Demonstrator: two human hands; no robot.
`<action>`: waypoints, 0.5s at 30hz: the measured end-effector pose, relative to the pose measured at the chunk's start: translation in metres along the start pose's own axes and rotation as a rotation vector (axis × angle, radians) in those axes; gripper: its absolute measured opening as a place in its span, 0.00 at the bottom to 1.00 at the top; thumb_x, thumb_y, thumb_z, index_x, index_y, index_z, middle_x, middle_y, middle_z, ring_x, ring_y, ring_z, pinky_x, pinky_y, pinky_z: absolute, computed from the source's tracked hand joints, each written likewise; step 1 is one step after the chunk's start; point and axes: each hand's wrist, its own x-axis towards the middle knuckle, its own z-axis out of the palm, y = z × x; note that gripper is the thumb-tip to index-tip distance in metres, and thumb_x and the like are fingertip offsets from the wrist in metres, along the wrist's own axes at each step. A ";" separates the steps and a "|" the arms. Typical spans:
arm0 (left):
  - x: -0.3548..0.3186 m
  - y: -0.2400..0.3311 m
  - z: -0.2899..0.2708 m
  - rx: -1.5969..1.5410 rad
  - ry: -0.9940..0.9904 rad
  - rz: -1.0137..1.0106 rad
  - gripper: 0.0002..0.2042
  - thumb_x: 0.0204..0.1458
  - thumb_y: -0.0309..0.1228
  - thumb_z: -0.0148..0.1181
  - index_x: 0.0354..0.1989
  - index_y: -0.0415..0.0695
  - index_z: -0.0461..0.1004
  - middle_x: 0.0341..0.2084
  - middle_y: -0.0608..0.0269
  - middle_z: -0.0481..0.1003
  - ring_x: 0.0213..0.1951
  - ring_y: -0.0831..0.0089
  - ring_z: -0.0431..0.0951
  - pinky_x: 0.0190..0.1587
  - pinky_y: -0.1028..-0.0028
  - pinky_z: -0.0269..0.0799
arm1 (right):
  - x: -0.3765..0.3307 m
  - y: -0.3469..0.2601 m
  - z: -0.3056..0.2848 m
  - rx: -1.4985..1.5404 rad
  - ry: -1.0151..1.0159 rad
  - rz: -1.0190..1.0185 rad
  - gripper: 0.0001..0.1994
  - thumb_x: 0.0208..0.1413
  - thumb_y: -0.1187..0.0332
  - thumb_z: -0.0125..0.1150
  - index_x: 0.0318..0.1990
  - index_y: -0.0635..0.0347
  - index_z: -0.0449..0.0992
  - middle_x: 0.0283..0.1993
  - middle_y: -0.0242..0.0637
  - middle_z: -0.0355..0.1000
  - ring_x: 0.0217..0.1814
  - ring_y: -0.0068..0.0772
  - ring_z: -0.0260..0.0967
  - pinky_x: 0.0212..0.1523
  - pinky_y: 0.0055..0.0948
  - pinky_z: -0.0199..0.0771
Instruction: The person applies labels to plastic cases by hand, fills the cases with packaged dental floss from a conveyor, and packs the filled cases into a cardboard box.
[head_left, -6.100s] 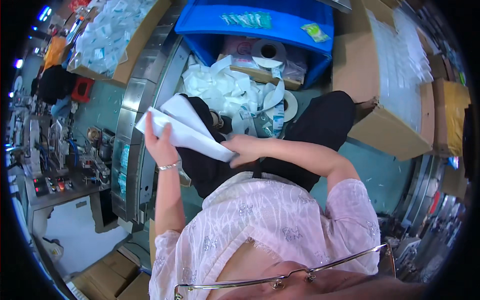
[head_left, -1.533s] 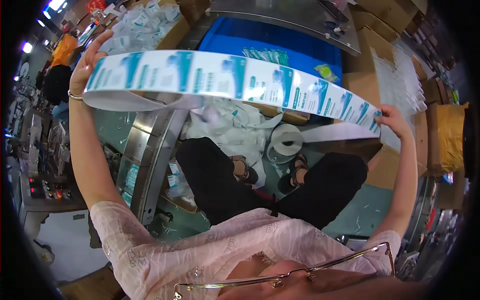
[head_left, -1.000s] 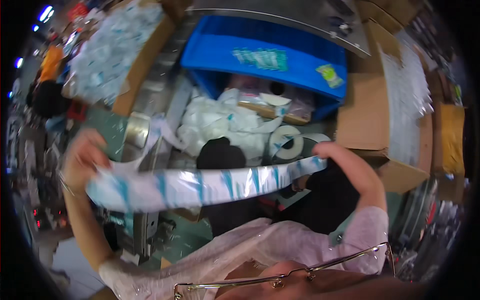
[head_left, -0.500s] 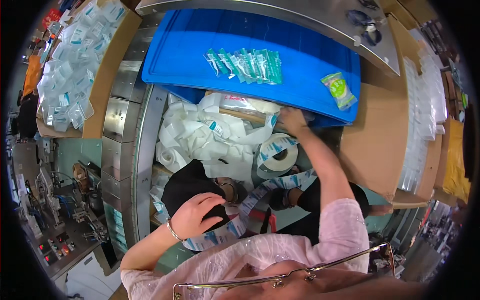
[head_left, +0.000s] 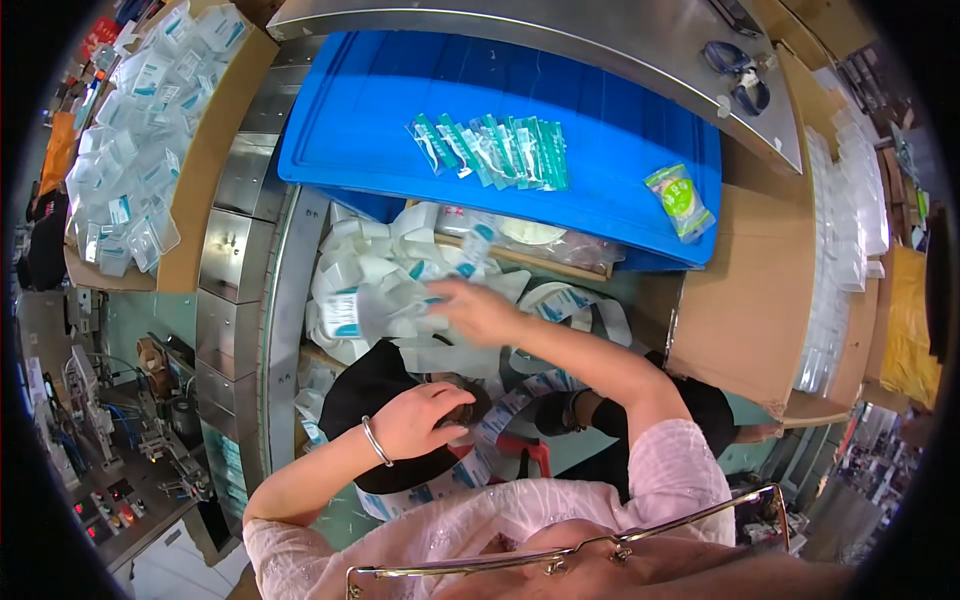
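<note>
My right hand (head_left: 480, 312) reaches across a heap of white backing paper (head_left: 380, 255), its fingers pointing left and smeared by motion. Just left of its fingertips is a see-through piece with a white and teal label (head_left: 342, 314); whether the fingers touch it I cannot make out. Below the right wrist sits a label roll (head_left: 565, 303), partly covered by the forearm, with a printed strip (head_left: 515, 398) trailing down between my legs. My left hand (head_left: 415, 418) hovers over my left knee, open, fingers loosely curved and thumb apart, with nothing in it.
A blue plastic surface (head_left: 400, 90) carries several green-and-white packets (head_left: 500, 152) and a green-labelled wrapped packet (head_left: 680, 203). Cartons of clear plastic boxes stand left (head_left: 150, 150) and right (head_left: 735, 300). A metal shelf (head_left: 600, 35) crosses the top, with dark goggles (head_left: 737, 78) on it.
My right hand has drawn back from under the blue surface's front edge, moving left and nearer. The labelled see-through piece now shows over the heap. The left hand has shifted slightly right and down.
</note>
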 end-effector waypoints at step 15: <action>0.003 -0.043 0.010 -0.061 0.004 -0.040 0.19 0.42 0.31 0.59 0.44 0.43 0.66 0.35 0.53 0.71 0.38 0.55 0.71 0.41 0.67 0.69 | -0.012 0.134 0.013 -0.598 -0.250 0.747 0.13 0.45 0.73 0.46 0.40 0.55 0.72 0.49 0.43 0.65 0.45 0.45 0.67 0.45 0.41 0.66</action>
